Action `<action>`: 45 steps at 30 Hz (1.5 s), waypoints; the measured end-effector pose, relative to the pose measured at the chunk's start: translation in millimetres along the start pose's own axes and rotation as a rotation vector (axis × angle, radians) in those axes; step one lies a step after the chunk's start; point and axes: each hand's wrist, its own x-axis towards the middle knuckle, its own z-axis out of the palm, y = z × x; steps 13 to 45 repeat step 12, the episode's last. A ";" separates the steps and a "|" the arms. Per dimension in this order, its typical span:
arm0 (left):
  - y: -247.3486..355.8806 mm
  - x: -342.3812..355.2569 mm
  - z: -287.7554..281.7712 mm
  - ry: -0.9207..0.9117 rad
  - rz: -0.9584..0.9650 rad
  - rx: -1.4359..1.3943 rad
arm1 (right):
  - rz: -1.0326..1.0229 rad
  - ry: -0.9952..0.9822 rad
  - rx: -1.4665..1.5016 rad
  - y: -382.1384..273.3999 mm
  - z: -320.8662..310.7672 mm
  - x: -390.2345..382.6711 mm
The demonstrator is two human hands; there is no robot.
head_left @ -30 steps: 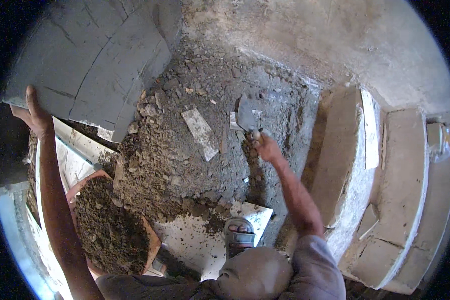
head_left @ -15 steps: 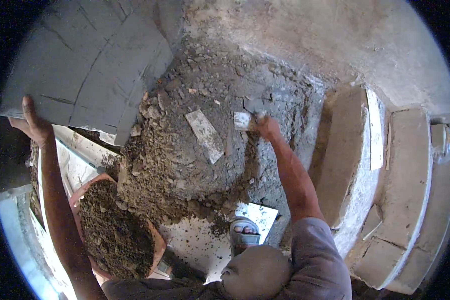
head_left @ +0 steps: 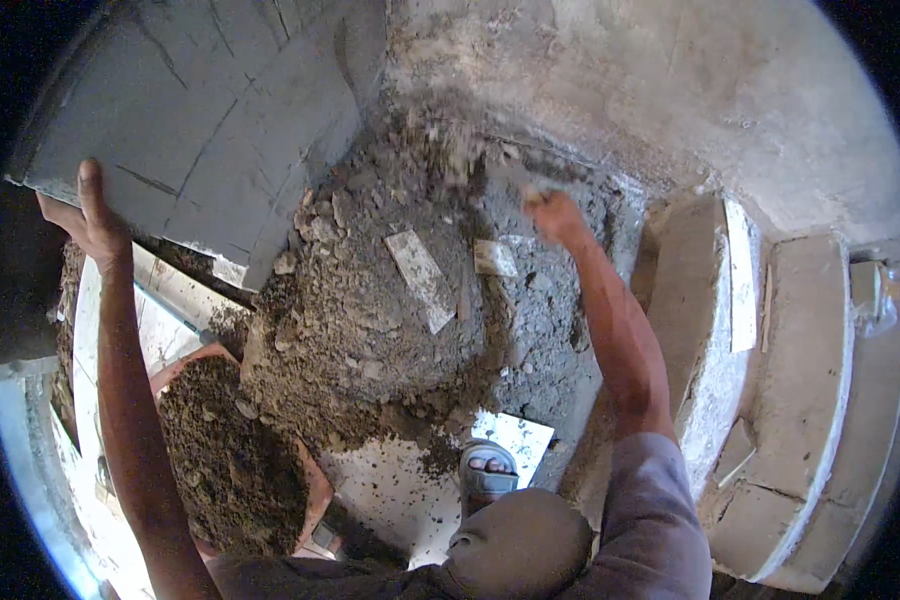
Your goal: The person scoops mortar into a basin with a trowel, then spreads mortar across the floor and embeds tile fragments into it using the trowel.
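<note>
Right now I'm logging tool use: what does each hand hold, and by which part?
The right hand grips a trowel by its handle, blade blurred. The left hand holds nothing; it braces against a grey slab's edge.

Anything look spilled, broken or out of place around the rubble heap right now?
Yes. Loose dirt from the rubble heap has scattered over the white floor tile near the sandalled foot. Two pale broken tile pieces lie askew on the heap. The grey wall panel under the left hand shows cracks.

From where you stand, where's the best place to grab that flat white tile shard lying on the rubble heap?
Pinch the tile shard across its long edges near the lower end, coming from above: it lies flat on the rubble heap, long and narrow, its edges apparently exposed.
</note>
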 end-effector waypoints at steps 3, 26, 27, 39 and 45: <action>7.2 0.5 7.7 0.032 -0.049 -0.014 | -0.185 0.110 -0.070 4.2 8.0 -34.0; 27.6 1.2 6.1 0.022 -0.020 0.000 | -0.291 0.300 -0.022 8.6 3.2 -46.3; 27.6 1.2 6.1 0.022 -0.020 0.000 | -0.291 0.300 -0.022 8.6 3.2 -46.3; 27.6 1.2 6.1 0.022 -0.020 0.000 | -0.291 0.300 -0.022 8.6 3.2 -46.3; 27.6 1.2 6.1 0.022 -0.020 0.000 | -0.291 0.300 -0.022 8.6 3.2 -46.3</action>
